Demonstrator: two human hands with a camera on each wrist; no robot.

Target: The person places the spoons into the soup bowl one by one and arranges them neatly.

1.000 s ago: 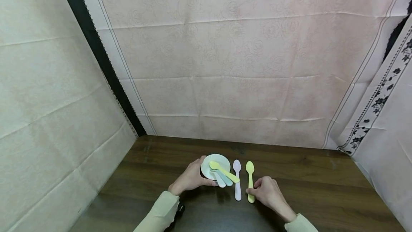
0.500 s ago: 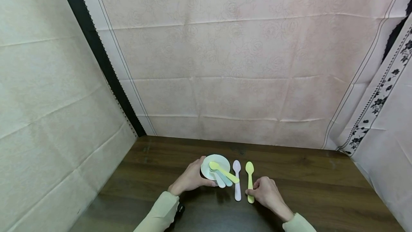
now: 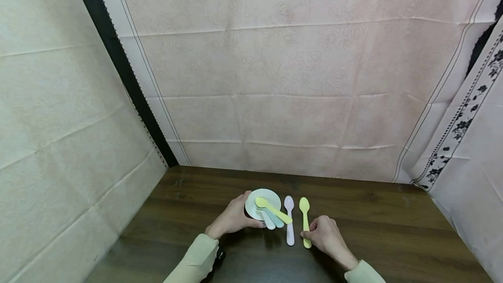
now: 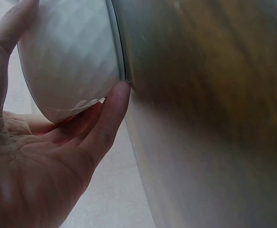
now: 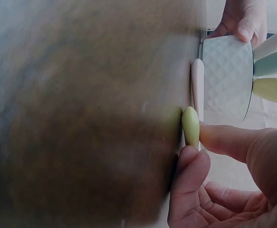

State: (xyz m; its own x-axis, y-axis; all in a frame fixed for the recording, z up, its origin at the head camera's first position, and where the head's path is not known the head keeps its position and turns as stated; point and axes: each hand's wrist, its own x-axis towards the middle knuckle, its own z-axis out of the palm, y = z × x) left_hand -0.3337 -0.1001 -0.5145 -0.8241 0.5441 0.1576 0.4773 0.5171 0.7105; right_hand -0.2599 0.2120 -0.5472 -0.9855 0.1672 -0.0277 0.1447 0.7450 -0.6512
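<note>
My left hand [image 3: 235,216] grips a white bowl [image 3: 272,196] from its left side, the thumb at the near rim and the other fingers round the wall. Its diamond-patterned outside shows in both wrist views. A white spoon [image 3: 269,221], a teal spoon [image 3: 278,221] and a yellow-green spoon [image 3: 280,216] stand in the bowl, handles leaning out to the right. Right of it lies a lavender spoon [image 3: 289,204] on the table. Beside that is a second yellow-green spoon [image 3: 304,205], its bowl end pointing away; my right hand [image 3: 327,234] pinches its handle between thumb and fingers.
The dark brown wooden table [image 3: 369,208] runs back to a pale cloth wall [image 3: 283,99]. Another cloth hangs along the left side [image 3: 78,143], and one with a black floral border [image 3: 463,125] along the right.
</note>
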